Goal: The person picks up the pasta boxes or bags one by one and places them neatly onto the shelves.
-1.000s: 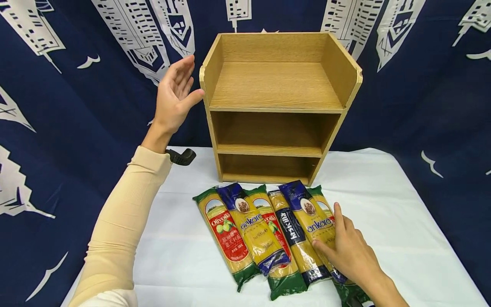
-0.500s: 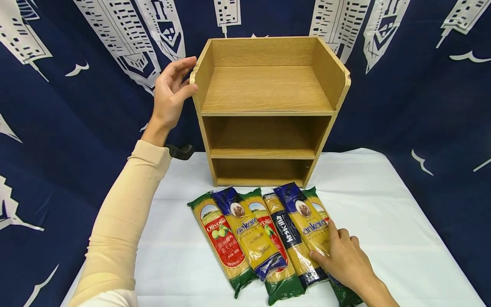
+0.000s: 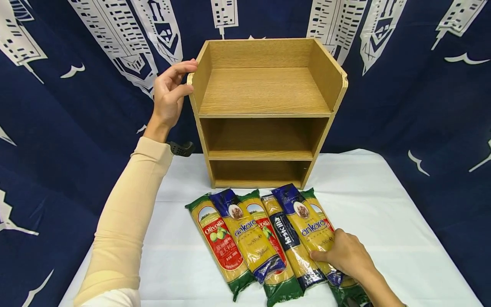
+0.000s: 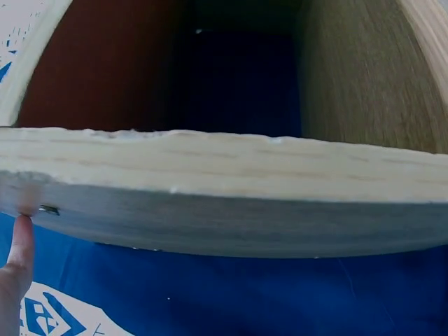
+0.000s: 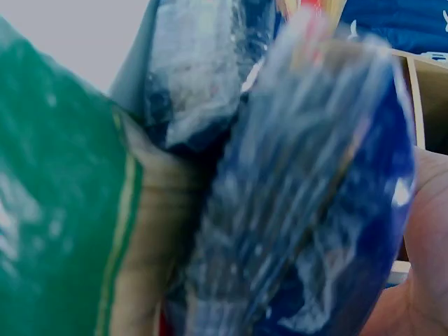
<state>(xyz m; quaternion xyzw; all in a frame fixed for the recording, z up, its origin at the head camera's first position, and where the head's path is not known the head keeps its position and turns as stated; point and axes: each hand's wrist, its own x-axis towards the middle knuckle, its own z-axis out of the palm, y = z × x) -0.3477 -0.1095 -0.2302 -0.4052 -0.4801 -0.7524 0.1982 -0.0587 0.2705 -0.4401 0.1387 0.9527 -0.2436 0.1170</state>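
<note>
"Where's the rightmost ankara packet relative to the right grip?"

"Within it: thumb along its left edge, fingers curled at its right, grasping the lower half. The top end points toward the shelf unit, and a green-ended packet lies beneath."

"And the left grip?"

"Loosely extended, fingertips on the shelf unit's left side."

So the shelf unit sits upper middle of frame, curtain right behind it. Pasta packets overlap on the table, lower middle, just in front. Left hand is at the unit's upper left side, right hand on the packets, lower right.
</note>
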